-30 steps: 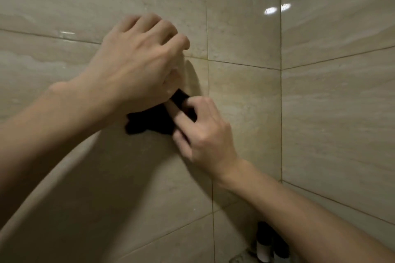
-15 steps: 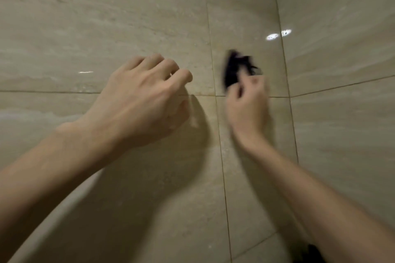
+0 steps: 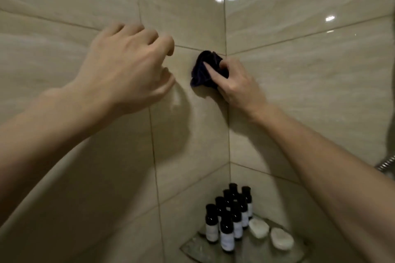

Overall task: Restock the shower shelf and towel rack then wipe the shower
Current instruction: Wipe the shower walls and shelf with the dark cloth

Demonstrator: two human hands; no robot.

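My right hand (image 3: 237, 85) grips a bunched dark blue cloth (image 3: 203, 70) and presses it against the beige tiled wall (image 3: 192, 134) just left of the shower corner. My left hand (image 3: 126, 72) hovers by the wall to the left of the cloth, fingers loosely curled, holding nothing. Below, a glass corner shelf (image 3: 192, 250) carries several small dark bottles (image 3: 226, 220) with white labels and two white soap bars (image 3: 269, 235).
The right-hand tiled wall (image 3: 310, 70) meets the left one at the corner seam. A metal shower hose (image 3: 388, 164) shows at the right edge. Ceiling lights reflect on the glossy tiles.
The cloth passed from under my left hand into my right hand, which swept it up and right, then down to the corner. My view dropped, bringing the shelf into sight.
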